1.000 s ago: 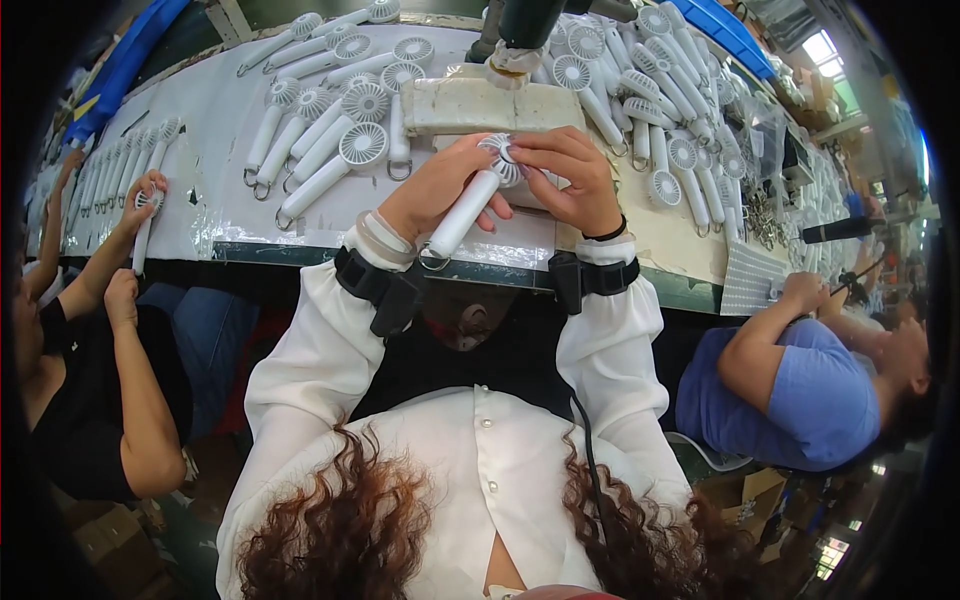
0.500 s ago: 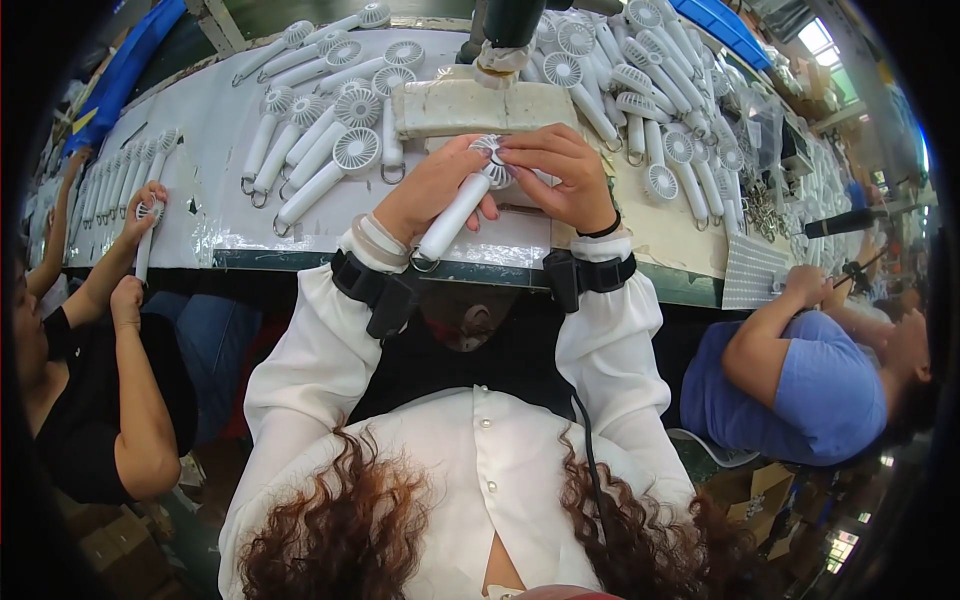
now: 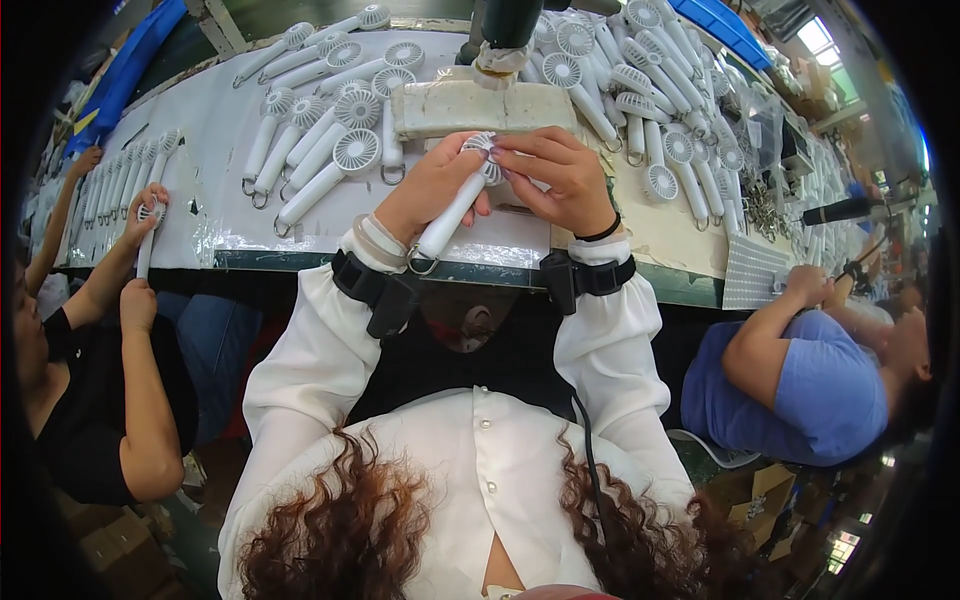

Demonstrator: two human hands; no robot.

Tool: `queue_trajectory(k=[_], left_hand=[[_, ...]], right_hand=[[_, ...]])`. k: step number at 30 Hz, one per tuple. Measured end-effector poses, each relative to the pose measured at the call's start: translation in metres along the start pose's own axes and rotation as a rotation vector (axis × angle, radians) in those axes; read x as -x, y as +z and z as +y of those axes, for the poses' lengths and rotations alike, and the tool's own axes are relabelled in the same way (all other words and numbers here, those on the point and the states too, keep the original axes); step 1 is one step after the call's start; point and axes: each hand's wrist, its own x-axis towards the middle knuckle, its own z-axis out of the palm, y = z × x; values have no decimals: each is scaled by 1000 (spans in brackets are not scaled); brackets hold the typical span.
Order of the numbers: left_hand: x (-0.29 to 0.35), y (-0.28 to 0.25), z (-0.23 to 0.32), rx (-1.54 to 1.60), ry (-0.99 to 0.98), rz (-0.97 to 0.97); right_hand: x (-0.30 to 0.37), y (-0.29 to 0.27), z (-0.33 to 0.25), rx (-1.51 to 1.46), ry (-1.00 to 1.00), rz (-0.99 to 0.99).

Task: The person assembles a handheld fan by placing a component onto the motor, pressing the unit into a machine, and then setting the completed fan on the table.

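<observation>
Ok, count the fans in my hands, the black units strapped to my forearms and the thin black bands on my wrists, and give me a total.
Fans: 1, the white handheld fan gripped by the left hand and right hand
Forearm units: 2, left black unit, right black unit
Wristbands: 1, the thin black wristband
Total: 4

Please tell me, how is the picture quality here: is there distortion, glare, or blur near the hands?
Head view: strong fisheye, the table edge bows and the corners go black; bright glare from a window at upper right; the left hand, right hand and white handheld fan look sharp.
</observation>
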Motion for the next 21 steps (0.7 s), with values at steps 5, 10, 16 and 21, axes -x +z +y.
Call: queue_trajectory(k=[5, 10, 16, 21], left_hand=[[-4, -4, -8, -15, 53, 20], [-5, -5, -10, -22, 31, 28], [-2, 1, -9, -63, 103, 86], [-3, 6, -8, -74, 132, 108]], right_hand=[[-1, 2, -3, 27, -11, 22], [-2, 4, -3, 23, -1, 43], [0, 5, -2, 8, 8, 65], [2, 5, -1, -25, 13, 96]])
